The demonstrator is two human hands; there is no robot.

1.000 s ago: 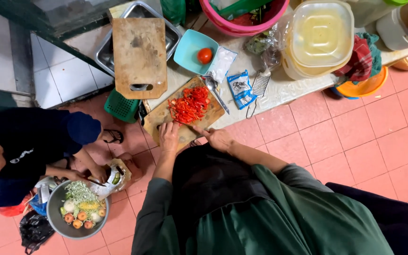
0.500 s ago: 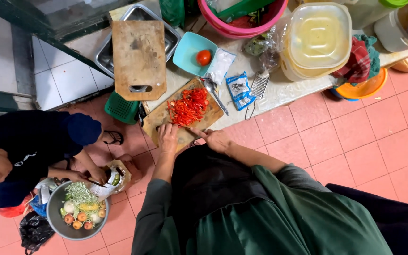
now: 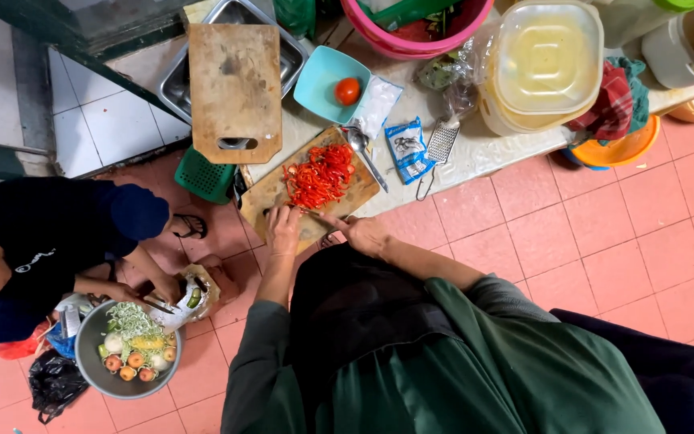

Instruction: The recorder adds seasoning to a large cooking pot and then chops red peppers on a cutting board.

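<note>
Our left hand (image 3: 284,231) presses flat on the near edge of the cutting board (image 3: 271,191) on the tabletop (image 3: 475,149), just below the pile of red pepper strips (image 3: 320,174). Our right hand (image 3: 361,234) is closed on what looks like a knife handle, blade hard to make out.

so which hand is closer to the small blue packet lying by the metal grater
Right. The right hand sits at the near right corner of the wooden cutting board, below the small blue packet. The left hand rests further left on the board, farther away.
</note>
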